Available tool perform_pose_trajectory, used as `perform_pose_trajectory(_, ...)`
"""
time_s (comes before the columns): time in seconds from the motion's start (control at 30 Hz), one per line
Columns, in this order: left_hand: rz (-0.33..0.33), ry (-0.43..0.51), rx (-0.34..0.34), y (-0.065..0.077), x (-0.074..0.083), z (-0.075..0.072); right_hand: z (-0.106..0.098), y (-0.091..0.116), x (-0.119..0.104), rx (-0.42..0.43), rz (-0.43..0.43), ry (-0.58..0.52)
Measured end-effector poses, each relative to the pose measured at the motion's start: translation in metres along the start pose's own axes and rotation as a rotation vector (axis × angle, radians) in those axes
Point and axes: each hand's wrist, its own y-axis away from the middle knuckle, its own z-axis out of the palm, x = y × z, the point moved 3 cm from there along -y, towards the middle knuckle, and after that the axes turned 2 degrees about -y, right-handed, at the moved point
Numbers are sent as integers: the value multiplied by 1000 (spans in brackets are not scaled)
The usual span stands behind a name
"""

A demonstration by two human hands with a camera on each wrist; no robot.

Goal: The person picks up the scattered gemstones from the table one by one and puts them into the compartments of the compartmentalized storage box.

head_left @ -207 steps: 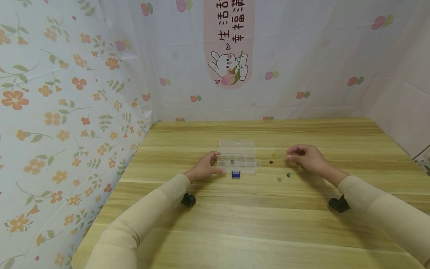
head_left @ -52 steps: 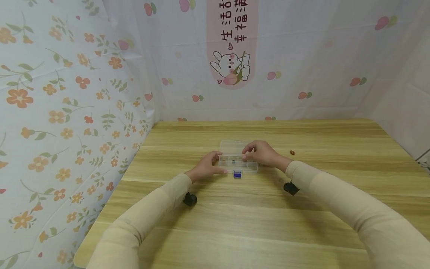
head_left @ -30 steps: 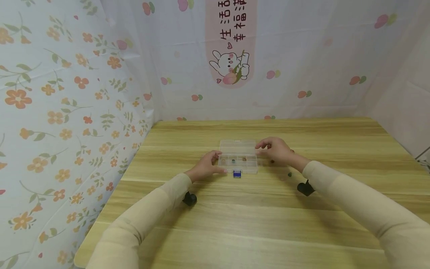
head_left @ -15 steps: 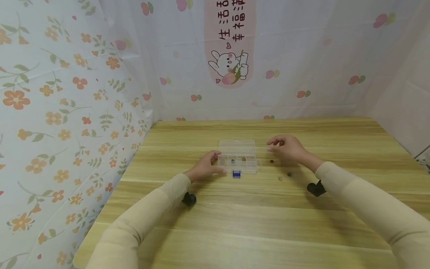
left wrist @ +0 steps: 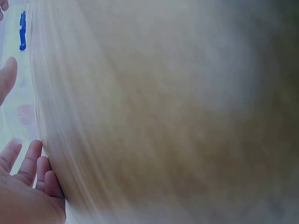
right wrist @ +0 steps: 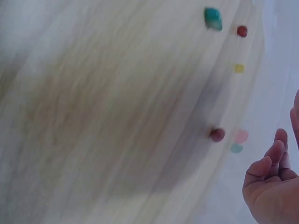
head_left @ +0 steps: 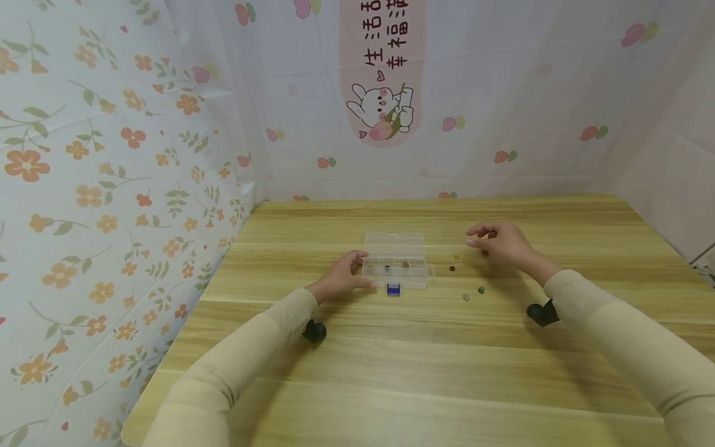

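Observation:
A clear plastic compartment box [head_left: 418,273] stands in the head view with its lid [head_left: 394,245] tipped back and a blue latch [head_left: 393,289] at the front. My left hand [head_left: 342,273] grips its left end, thumb along the front edge, fingers behind. Inside lie a teal bead [head_left: 387,267] and an orange-brown bead [head_left: 405,265] in separate back compartments. My right hand [head_left: 505,243] hovers right of the box, fingers loosely bent and holding nothing. A reddish-brown bead [right wrist: 217,135] lies below it on the table, mostly hidden by the hand in the head view.
Between box and right hand lie a yellow bead [head_left: 456,256] and a dark brown bead [head_left: 452,269]. Nearer are a pale bead [head_left: 466,297] and a green bead [head_left: 481,290]. The wooden table [head_left: 380,372] meets a printed curtain [head_left: 301,81] at the back.
My right hand was over the box, then moved away to the right. An orange-brown bead now shows in a back compartment where its fingers were. The left hand keeps its place.

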Motion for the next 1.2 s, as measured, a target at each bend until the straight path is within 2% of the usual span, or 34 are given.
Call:
perform_pose_trajectory(0.57,-3,11,3,-2,-2,-1,-15,-4,28,-29,20,20)
perform_pose_trajectory(1.2,1,9,1,-2,-3,-1,-10,-7,45,-91,66,73)
